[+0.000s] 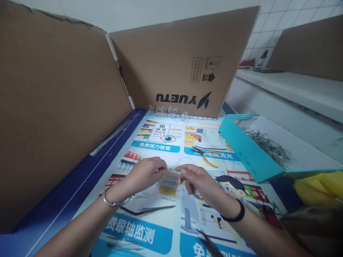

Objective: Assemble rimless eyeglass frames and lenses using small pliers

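Observation:
Near the middle of the printed mat, my left hand [148, 175] and my right hand [197, 180] are close together, fingers pinched. A thin wire piece [179, 182] with rounded loops spans the gap between them, and both hands hold it by the fingertips. Its fine details are too small to make out. Beyond my right hand lie pliers [205, 157] with yellow handles, their dark jaws pointing left. Thin dark rods [154, 210] rest below my left hand. A dark pointed metal tool [209, 243] sits at the near edge, partly cut off by the frame.
Cardboard panels [171, 64] stand at the left and back. Clear small pieces [167, 110] are heaped at the back panel's foot. A turquoise box [252, 153] on the right contains tangled metal wire pieces [265, 144]. Yellow material [318, 187] lies beside it. Thin strips [109, 138] lie left.

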`<state>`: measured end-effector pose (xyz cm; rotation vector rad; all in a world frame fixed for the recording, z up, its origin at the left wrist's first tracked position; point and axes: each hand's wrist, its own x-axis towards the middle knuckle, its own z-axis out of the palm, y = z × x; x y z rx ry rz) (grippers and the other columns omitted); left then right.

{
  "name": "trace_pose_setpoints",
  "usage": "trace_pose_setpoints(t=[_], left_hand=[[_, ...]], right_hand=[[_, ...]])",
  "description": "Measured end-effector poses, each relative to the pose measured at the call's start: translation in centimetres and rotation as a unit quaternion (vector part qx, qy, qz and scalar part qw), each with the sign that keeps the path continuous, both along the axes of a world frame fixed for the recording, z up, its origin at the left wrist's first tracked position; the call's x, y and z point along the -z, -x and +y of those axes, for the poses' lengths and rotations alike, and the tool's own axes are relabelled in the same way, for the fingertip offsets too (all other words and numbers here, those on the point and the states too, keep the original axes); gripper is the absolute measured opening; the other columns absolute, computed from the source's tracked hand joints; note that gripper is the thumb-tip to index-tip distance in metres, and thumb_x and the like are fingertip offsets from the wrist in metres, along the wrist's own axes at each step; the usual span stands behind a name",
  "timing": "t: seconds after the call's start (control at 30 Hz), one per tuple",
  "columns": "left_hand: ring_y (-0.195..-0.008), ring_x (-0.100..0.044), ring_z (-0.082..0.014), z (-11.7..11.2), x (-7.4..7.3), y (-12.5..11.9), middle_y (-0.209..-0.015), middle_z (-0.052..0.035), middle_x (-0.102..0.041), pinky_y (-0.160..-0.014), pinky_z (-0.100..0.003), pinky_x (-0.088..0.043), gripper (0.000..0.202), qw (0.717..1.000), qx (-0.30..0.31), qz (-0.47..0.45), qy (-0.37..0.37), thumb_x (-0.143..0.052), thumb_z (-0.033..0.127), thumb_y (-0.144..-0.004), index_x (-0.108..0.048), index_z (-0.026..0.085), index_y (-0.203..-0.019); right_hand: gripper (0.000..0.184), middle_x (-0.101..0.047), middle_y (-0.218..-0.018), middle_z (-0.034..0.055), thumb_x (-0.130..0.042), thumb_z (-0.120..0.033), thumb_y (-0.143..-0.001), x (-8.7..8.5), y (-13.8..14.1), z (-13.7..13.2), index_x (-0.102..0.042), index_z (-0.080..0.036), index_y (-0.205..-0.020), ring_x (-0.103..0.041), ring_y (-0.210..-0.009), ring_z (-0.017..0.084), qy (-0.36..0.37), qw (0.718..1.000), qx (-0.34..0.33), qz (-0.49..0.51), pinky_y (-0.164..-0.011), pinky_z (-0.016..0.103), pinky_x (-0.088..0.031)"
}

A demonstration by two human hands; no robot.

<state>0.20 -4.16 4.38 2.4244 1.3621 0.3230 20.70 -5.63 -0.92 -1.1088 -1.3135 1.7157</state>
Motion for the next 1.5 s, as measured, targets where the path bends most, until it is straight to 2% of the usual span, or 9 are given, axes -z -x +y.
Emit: trace_pose_setpoints(t=[0.2,0.33,0.5,0.67,0.87,1.03,1.13,1.37,1.5], left_hand=[[-0.073,-0.059,-0.016,0.7,0.0,1.3,-0.082,-0.0025,-0.065,-0.064,-0.024,-0.039,0.018,0.999,0.006,0.054,-0.005,-0.046,0.023,-0.083,-0.064,0.02,-0.079],[-0.071,-0.059,-0.0178,1.3,1.1,1.7,-0.08,-0.0041,-0.065,-0.061,-0.026,-0.037,0.018,0.996,0.003,0.087,-0.029,-0.046,0.024,-0.083,-0.063,0.019,-0.077],[-0.069,-0.058,-0.0185,1.9,2.4,1.9,-0.079,-0.0059,-0.066,-0.057,-0.026,-0.035,0.019,0.993,-0.003,0.106,-0.042,-0.045,0.02,-0.081,-0.063,0.018,-0.075],[-0.07,-0.058,-0.018,2.5,2.6,2.6,-0.077,-0.0052,-0.066,-0.06,-0.026,-0.036,0.019,0.998,-0.003,0.061,-0.019,-0.047,0.022,-0.081,-0.064,0.018,-0.075],[-0.073,-0.055,-0.0146,2.4,1.1,2.8,-0.079,-0.0011,-0.065,-0.063,-0.023,-0.037,0.016,0.997,0.039,-0.028,0.061,-0.047,0.022,-0.082,-0.063,0.019,-0.08],[-0.073,-0.052,-0.0124,1.7,0.2,2.0,-0.078,0.0005,-0.06,-0.064,-0.023,-0.038,0.013,0.984,0.045,-0.126,0.115,-0.048,0.023,-0.083,-0.06,0.018,-0.081],[-0.068,-0.051,-0.0107,1.7,0.4,1.8,-0.074,0.0014,-0.058,-0.061,-0.023,-0.038,0.012,0.966,0.038,-0.187,0.176,-0.049,0.025,-0.083,-0.058,0.017,-0.083],[-0.069,-0.061,-0.0121,1.9,1.3,1.9,-0.07,-0.0002,-0.061,-0.065,-0.025,-0.045,0.017,0.884,0.03,-0.336,0.323,-0.06,0.031,-0.08,-0.053,0.015,-0.079],[-0.06,-0.06,-0.0107,1.8,1.5,1.5,-0.062,0.0014,-0.058,-0.059,-0.023,-0.045,0.021,0.864,0.028,-0.365,0.345,-0.061,0.033,-0.079,-0.052,0.014,-0.078]], right_hand=[[0.032,-0.062,-0.073,-0.0024,-0.054,-0.032,-0.076,0.4,0.6,-0.2,-0.053,-0.02,-0.106,-0.046,-0.04,0.005,-0.037,0.996,-0.022,-0.079,-0.039,0.02,-0.03],[0.04,-0.06,-0.074,-0.0037,-0.054,-0.027,-0.074,0.9,1.4,-0.6,-0.049,-0.022,-0.113,-0.047,-0.042,0.006,-0.039,0.993,-0.013,-0.115,-0.041,0.021,-0.034],[0.036,-0.058,-0.069,-0.0032,-0.053,-0.028,-0.077,0.4,1.6,-1.3,-0.053,-0.025,-0.112,-0.048,-0.046,0.009,-0.111,0.978,0.008,-0.178,-0.044,0.023,-0.038],[0.029,-0.062,-0.074,-0.0015,-0.053,-0.033,-0.08,-1.0,0.6,-1.2,-0.058,-0.029,-0.108,-0.051,-0.053,0.012,-0.17,0.956,0.032,-0.236,-0.049,0.025,-0.039],[0.022,-0.066,-0.078,0.0016,-0.051,-0.031,-0.08,-0.8,0.2,-0.7,-0.066,-0.026,-0.096,-0.055,-0.06,0.015,-0.233,0.923,0.002,-0.305,-0.053,0.027,-0.038],[0.041,-0.063,-0.109,0.0048,-0.058,-0.028,-0.075,-0.4,1.6,-1.5,-0.056,-0.027,-0.116,-0.052,-0.051,0.009,-0.09,0.985,-0.017,-0.147,-0.052,0.028,-0.043],[0.046,-0.055,-0.124,0.0077,-0.061,-0.031,-0.074,-0.7,2.2,-2.1,-0.051,-0.028,-0.118,-0.048,-0.046,0.005,-0.015,0.998,-0.027,-0.053,-0.046,0.025,-0.039],[0.028,-0.064,-0.101,0.0051,-0.064,-0.035,-0.075,-1.3,1.8,-2.3,-0.06,-0.021,-0.1,-0.045,-0.046,0.004,0.014,0.998,-0.018,0.065,-0.047,0.023,-0.034],[0.025,-0.064,-0.1,0.0049,-0.063,-0.032,-0.075,-1.8,1.7,-2.2,-0.061,-0.021,-0.097,-0.044,-0.047,0.004,0.034,0.994,-0.024,0.099,-0.047,0.023,-0.03]])
